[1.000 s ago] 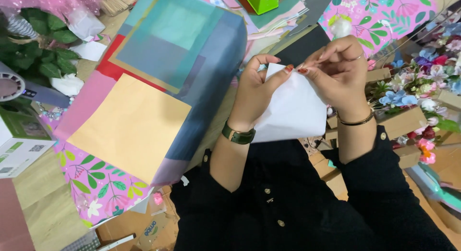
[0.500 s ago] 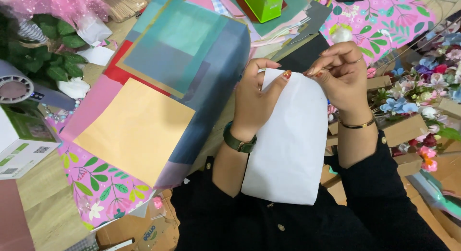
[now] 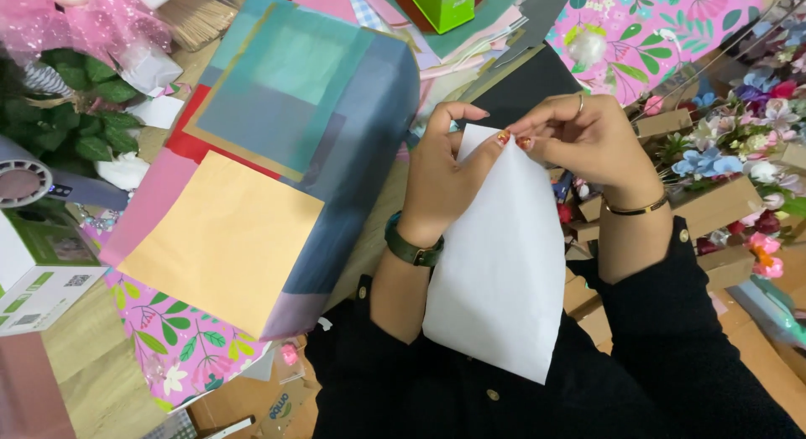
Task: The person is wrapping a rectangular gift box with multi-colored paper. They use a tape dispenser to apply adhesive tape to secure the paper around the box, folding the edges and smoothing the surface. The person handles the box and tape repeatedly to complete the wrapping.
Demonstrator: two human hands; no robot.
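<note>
Both hands pinch the top corner of a white paper sheet (image 3: pixel 504 271), left hand (image 3: pixel 445 179) and right hand (image 3: pixel 579 137) fingertips together, holding it above the lap beside the table's near edge. Such thin paper could tear if pulled unevenly.

There is one view only, from a camera worn on the person's head. It looks steeply down and a little forward, close over the forearms, so the left hand (image 3: pixel 441 175) and right hand (image 3: pixel 579 137) sit just above the middle of the frame. The black sleeves run off the bottom edge. The table (image 3: pixel 92 380) fills the left and top; its far edge seems to lie beyond the frame.
</note>
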